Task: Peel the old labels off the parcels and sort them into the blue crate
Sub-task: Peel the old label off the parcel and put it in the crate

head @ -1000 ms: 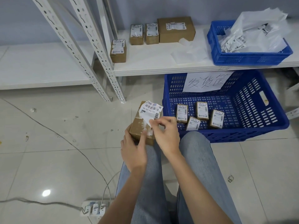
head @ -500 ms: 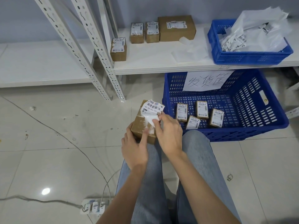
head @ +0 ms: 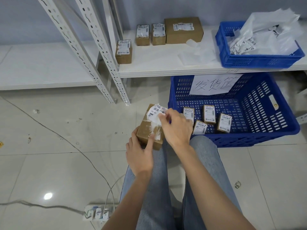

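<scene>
A brown cardboard parcel [head: 147,130] rests on my knees, just left of the big blue crate [head: 259,113]. My left hand [head: 139,153] grips its near corner, thumb pressed on the top face. My right hand [head: 176,128] pinches the white label [head: 155,113], which is partly lifted off the far end of the box; torn white residue stays on the near part. Several small labelled parcels [head: 209,114] lie on the crate floor. More parcels [head: 123,51] stand on the white shelf above.
A smaller blue crate [head: 259,60] full of peeled labels and backing paper sits on the shelf [head: 166,68] at right. Metal shelf uprights [head: 106,63] stand to the left. A power strip [head: 98,213] and cables lie on the tiled floor near my left leg.
My right hand has moved up along the parcel toward its far end, peeling the label further back. The left hand keeps the box steady.
</scene>
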### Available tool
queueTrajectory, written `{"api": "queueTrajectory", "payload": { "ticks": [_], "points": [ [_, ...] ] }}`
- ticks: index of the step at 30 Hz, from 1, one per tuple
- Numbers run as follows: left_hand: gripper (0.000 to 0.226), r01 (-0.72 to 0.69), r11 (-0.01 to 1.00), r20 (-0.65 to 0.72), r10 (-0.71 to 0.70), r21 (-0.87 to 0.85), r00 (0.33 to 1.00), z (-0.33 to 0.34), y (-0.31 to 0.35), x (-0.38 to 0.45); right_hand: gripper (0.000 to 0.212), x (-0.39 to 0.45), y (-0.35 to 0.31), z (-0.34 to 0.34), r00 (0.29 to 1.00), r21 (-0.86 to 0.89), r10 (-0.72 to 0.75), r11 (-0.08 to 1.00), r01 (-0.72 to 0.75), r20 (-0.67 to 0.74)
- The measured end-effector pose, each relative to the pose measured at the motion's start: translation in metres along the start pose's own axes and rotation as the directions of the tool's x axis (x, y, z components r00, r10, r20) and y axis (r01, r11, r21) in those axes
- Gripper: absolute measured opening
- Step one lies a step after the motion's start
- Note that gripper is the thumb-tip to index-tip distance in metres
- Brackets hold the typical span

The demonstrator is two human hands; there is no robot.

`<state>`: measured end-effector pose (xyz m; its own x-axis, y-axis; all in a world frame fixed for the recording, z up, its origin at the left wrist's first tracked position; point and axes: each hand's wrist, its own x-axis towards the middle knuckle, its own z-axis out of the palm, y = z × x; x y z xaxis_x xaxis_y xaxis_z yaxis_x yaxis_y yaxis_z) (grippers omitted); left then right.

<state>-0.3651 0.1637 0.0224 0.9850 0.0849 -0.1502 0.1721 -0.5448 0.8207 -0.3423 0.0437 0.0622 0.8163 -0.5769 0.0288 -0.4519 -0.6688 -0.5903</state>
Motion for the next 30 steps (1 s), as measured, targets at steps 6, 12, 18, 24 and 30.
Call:
{"api": "queueTrajectory", "payload": {
  "ticks": [6, 12, 18, 24, 30],
  "points": [
    [0.068, -0.013, 1.000, 0.001, 0.013, 0.021, 1.000, 0.001, -0.001, -0.001, 0.022, -0.009, 0.003, 0.002, 0.979, 0.128, 0.074, 0.987, -0.099, 0.192],
    [0.068, -0.013, 1.000, -0.003, 0.013, 0.025, 1.000, 0.001, -0.002, -0.001, 0.027, -0.015, 0.000, -0.001, 0.933, 0.385, 0.170, 0.876, -0.291, 0.317],
    [0.066, -0.007, 0.999, 0.000, 0.007, 0.040, 1.000, 0.002, -0.004, 0.000, 0.044, -0.009, -0.008, 0.006, 0.981, 0.090, 0.064, 0.993, -0.082, 0.184],
    [0.069, -0.042, 0.996, -0.012, 0.043, 0.077, 0.999, 0.002, -0.003, -0.001, 0.047, -0.009, -0.024, 0.018, 0.998, -0.051, 0.036, 0.998, -0.038, -0.055],
    [0.072, -0.047, 0.995, -0.013, 0.048, 0.092, 0.999, 0.002, -0.001, -0.001, 0.041, 0.008, -0.031, 0.021, 0.988, -0.212, 0.146, 0.965, -0.153, -0.048]
  ]
}}
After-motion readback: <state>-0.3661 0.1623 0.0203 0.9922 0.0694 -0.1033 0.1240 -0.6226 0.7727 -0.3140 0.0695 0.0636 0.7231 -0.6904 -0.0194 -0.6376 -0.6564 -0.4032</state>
